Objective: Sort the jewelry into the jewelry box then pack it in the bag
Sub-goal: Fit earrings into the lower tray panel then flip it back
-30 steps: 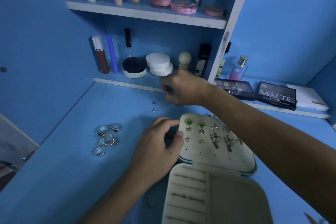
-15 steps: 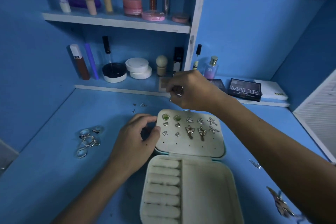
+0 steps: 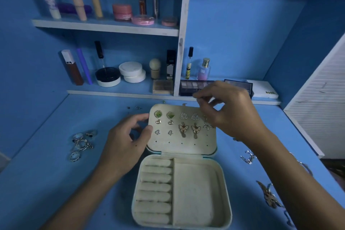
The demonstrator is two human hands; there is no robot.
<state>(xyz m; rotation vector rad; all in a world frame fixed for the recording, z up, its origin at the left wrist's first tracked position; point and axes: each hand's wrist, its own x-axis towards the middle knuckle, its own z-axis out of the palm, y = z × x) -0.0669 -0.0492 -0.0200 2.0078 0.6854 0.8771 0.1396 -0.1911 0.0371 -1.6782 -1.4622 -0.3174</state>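
Looking down, we see the jewelry box lying open on the blue counter, its lid panel laid back and studded with pairs of earrings. Our left hand curls its thumb and fingers around the panel's left edge. Our right hand hovers over the panel's upper right corner, fingertips pinched together; whether they hold something small we cannot tell. A cluster of rings lies on the counter well left of the box, and chain pieces lie to its right, partly hidden by the right forearm. Cosmetics stand on the shelves behind.
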